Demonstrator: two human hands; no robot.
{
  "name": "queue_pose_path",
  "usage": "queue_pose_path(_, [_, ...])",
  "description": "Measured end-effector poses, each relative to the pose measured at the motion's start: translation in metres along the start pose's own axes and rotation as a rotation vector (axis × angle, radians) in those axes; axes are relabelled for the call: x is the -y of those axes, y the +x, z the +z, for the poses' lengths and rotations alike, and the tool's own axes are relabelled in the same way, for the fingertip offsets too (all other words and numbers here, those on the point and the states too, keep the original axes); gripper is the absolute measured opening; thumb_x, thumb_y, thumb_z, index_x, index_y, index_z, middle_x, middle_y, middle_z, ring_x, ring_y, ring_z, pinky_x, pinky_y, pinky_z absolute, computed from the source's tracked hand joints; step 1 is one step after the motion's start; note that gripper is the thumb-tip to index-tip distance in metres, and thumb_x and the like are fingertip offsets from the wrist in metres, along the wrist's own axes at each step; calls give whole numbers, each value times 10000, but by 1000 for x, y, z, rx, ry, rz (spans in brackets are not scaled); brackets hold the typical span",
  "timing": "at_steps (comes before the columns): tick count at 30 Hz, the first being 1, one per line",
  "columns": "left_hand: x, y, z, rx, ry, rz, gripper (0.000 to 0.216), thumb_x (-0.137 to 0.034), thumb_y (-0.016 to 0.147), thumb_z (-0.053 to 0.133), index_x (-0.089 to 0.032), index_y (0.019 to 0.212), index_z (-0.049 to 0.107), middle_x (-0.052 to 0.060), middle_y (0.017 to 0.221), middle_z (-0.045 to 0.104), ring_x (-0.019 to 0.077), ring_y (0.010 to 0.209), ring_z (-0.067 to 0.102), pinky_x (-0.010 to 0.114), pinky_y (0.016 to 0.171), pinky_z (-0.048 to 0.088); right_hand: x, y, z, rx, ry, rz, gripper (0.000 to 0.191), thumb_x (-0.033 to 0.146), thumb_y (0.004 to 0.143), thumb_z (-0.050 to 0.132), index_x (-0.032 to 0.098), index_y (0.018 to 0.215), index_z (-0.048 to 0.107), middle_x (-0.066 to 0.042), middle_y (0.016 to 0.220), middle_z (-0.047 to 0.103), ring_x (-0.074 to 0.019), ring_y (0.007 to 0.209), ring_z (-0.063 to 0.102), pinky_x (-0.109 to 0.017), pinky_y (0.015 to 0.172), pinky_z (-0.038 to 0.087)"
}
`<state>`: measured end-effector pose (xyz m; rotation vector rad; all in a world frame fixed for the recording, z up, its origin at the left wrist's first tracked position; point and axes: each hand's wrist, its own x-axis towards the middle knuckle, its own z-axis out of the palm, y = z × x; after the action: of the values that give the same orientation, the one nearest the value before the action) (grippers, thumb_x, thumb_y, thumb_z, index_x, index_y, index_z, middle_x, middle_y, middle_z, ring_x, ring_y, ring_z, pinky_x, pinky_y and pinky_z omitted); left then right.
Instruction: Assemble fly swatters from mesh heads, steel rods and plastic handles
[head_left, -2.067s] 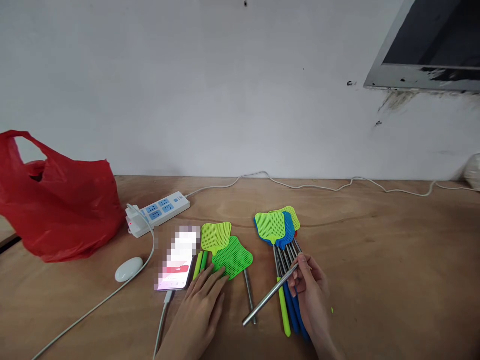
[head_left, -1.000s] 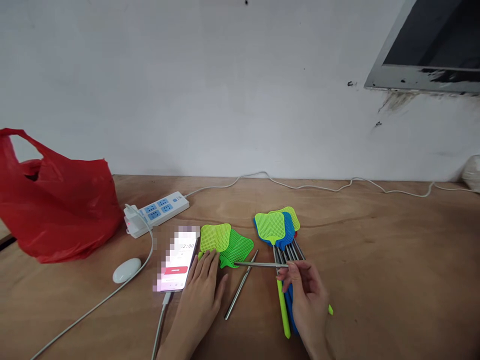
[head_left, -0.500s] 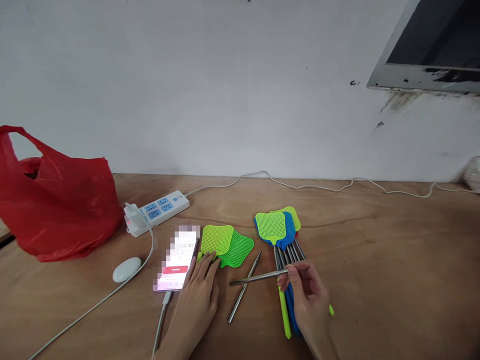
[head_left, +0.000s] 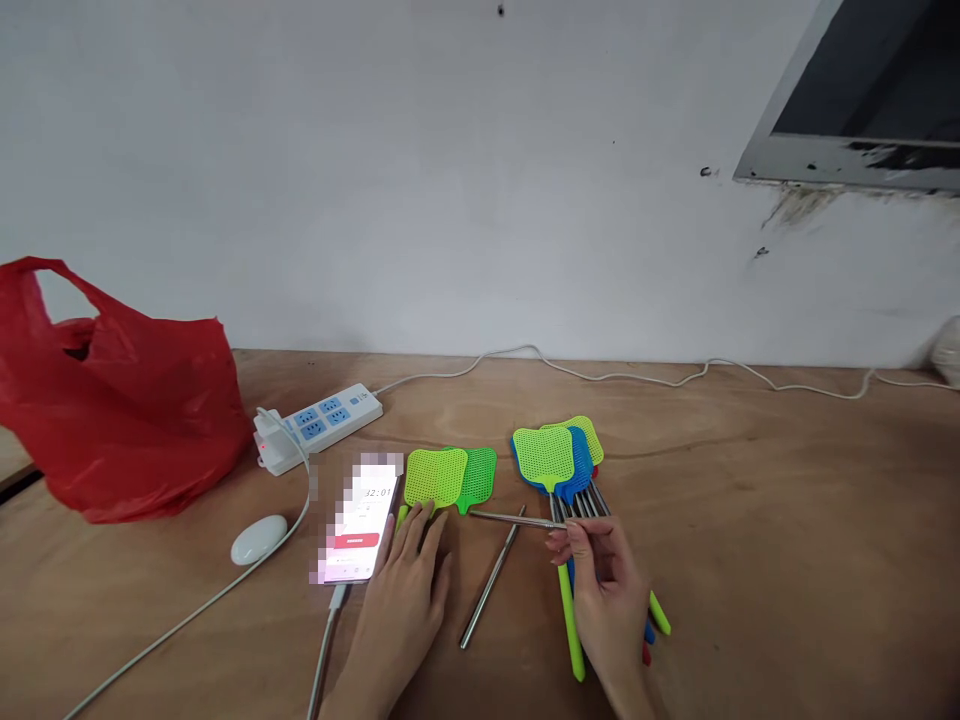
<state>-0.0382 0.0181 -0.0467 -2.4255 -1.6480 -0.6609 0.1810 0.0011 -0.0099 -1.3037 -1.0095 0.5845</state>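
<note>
My left hand lies with fingers stretched out, fingertips on the lower edge of a yellow-green fly swatter head. Partly under that head is a green fly swatter head. My right hand pinches a thin metal rod between thumb and fingers. The rod points left, its tip at the green head's neck; whether they are joined I cannot tell. A second metal rod lies slantwise between my hands. Beneath my right hand several fly swatters, yellow-green, blue and red, lie in a pile.
A lit phone with a charging cable lies beside my left hand. Farther left are a white power strip, a white oval object and a red plastic bag. A white cord runs along the wall.
The green swatter head has turned more upright and sits farther under the yellow-green one. The rod in my right hand has risen and its tip now meets the green head's neck.
</note>
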Motion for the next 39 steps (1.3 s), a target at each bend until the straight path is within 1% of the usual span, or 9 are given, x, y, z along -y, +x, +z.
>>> queue_pose_path(6, [-6,9,4,-2,14,-24,450,-172,942,427,-164,1384,511,138,1448,553,309,1370,475,547,1134,373,5,4,-6,-98,85,98,324,508,863,662,197,789,608,-64,718,738,-185,594,669,-306,582,564])
queue_pose_path(9, [-11,16,1,81,14,39,705,14,794,383,-175,1473,420,94,1526,474,298,1432,388,566,1158,318,6,7,-8,-130,127,133,343,522,836,690,196,776,604,-57,706,731,-177,577,656,-305,574,560])
queue_pose_path(12, [-15,22,-2,170,21,59,884,65,648,382,-174,1499,393,59,1550,437,306,1454,340,581,1166,290,4,7,-10,-136,161,162,351,532,824,701,197,788,601,-38,682,717,-173,572,654,-295,564,553])
queue_pose_path(19, [-16,23,1,185,90,14,762,55,723,383,-161,1449,471,89,1500,505,322,1378,467,593,1149,313,2,18,-20,-151,254,215,354,541,803,717,208,817,598,16,615,660,-160,523,613,-277,504,522])
queue_pose_path(22, [-14,20,4,171,84,30,777,59,705,381,-130,1455,449,111,1504,500,321,1386,455,593,1150,312,6,30,-27,-68,259,238,377,562,779,725,204,793,608,17,594,640,-154,497,592,-267,468,506])
queue_pose_path(26, [-14,12,5,80,-4,41,791,64,698,374,-124,1465,417,138,1489,510,298,1401,434,575,1160,313,8,45,-28,151,173,294,427,612,758,711,203,733,591,35,515,584,-124,396,511,-225,362,424])
queue_pose_path(30, [-22,3,2,27,-117,38,504,-69,899,405,-170,1383,506,131,1439,550,303,1388,445,556,1128,392,2,52,-17,304,60,330,437,621,775,667,204,685,570,53,447,545,-110,318,460,-188,285,328])
queue_pose_path(33, [-28,0,-5,12,-190,40,328,-174,973,426,-198,1252,598,111,1396,583,305,1385,447,560,1114,421,-4,53,-7,359,-59,283,404,587,795,647,191,711,642,39,446,566,-130,311,490,-193,269,323])
queue_pose_path(39, [-30,0,-14,-3,-253,40,218,-177,980,438,-212,999,652,101,1288,642,316,1331,509,602,1106,421,-7,51,-5,388,-109,125,347,511,853,613,187,827,735,-15,590,681,-165,412,580,-228,334,397])
